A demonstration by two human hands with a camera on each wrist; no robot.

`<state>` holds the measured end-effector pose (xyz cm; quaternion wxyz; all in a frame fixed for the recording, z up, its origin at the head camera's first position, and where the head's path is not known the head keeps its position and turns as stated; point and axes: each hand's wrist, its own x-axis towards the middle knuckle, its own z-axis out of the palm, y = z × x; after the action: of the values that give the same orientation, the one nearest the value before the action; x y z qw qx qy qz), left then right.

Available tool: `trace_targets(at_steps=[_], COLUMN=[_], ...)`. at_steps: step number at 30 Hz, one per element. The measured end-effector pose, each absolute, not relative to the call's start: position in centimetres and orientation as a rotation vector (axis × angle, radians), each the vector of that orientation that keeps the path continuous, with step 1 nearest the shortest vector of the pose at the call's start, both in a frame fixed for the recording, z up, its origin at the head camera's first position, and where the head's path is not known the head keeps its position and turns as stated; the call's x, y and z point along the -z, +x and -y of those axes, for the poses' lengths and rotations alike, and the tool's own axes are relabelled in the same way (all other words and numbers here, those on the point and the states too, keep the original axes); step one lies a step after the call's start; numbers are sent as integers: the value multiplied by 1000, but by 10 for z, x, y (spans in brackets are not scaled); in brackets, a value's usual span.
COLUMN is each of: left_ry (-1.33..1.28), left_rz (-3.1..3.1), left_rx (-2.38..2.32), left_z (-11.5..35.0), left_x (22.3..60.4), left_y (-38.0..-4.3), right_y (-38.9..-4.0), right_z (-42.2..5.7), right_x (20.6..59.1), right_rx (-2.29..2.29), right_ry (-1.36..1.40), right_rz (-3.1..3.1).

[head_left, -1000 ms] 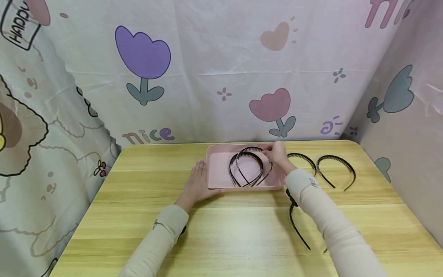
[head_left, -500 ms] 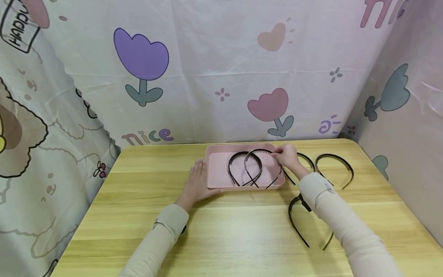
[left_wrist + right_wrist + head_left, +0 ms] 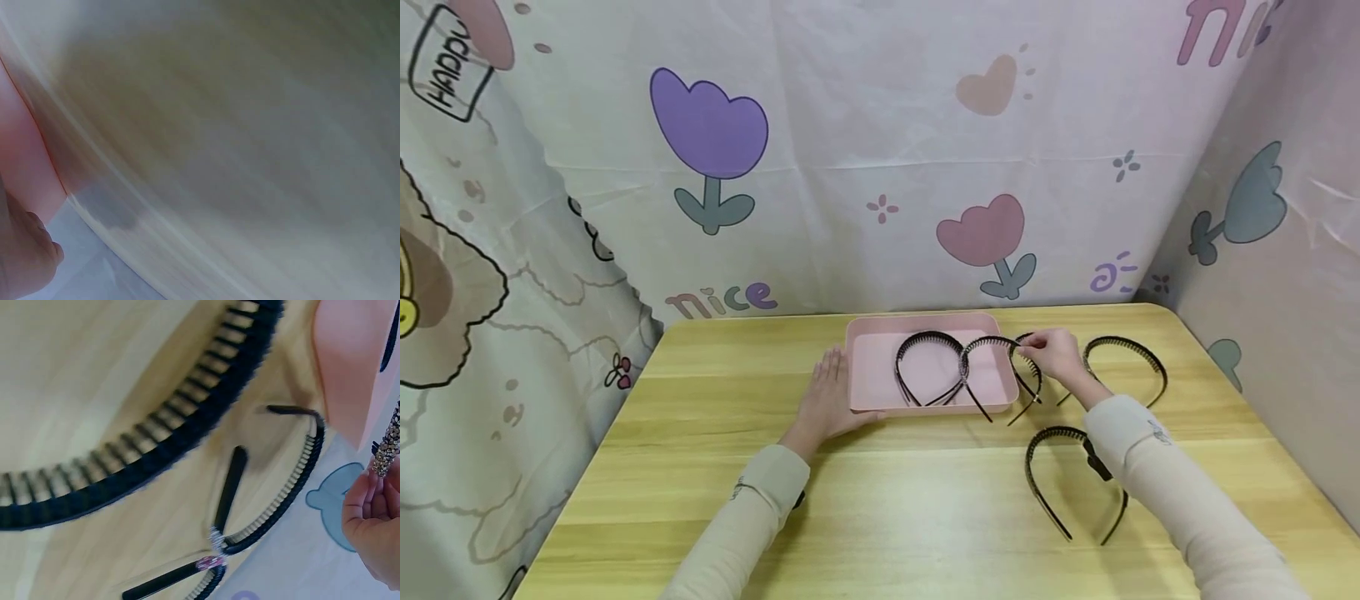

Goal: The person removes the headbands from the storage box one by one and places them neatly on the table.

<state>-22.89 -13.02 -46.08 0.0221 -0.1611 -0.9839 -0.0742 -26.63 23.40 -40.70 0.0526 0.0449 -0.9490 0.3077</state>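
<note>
My right hand pinches a black toothed headband by its upper right side, over the right end of the pink tray. In the right wrist view, that headband's sparkly beaded band shows at the fingertips. More black headband lies in the tray, where overlapping legs make the number hard to tell. My left hand lies flat at the tray's left front corner, fingers along the side and thumb by the front edge. The left wrist view catches only part of that hand beside the pink wall.
A headband with a dark bow lies on the wooden table below my right forearm. Behind my right hand lies another headband, with one more headband to its right. A printed curtain stands behind the table.
My right hand has moved right, carrying the pinched headband from above the tray's middle to its right end. The bow headband is more exposed now. My left hand has stayed in place.
</note>
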Motion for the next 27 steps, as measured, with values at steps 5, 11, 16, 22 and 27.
trace_targets(at_steps=[5,11,16,22,27], left_ry=[-519,-517,-493,-472,-477], left_rz=[2997,2984,3046,3079,3075], left_rx=[355,352,259,234,241], left_z=[132,131,129,128,128], left_x=[470,469,462,462,462], left_y=[-231,-230,-228,-229,-229], right_y=[-260,-253,-247,-239,-234], right_z=[-247,-257,-262,-265,-271], right_x=[412,416,418,416,412], right_rx=[-899,-888,-891,-881,-868], right_ry=[150,166,187,241,218], right_rz=[2881,2884,2885,2860,2860])
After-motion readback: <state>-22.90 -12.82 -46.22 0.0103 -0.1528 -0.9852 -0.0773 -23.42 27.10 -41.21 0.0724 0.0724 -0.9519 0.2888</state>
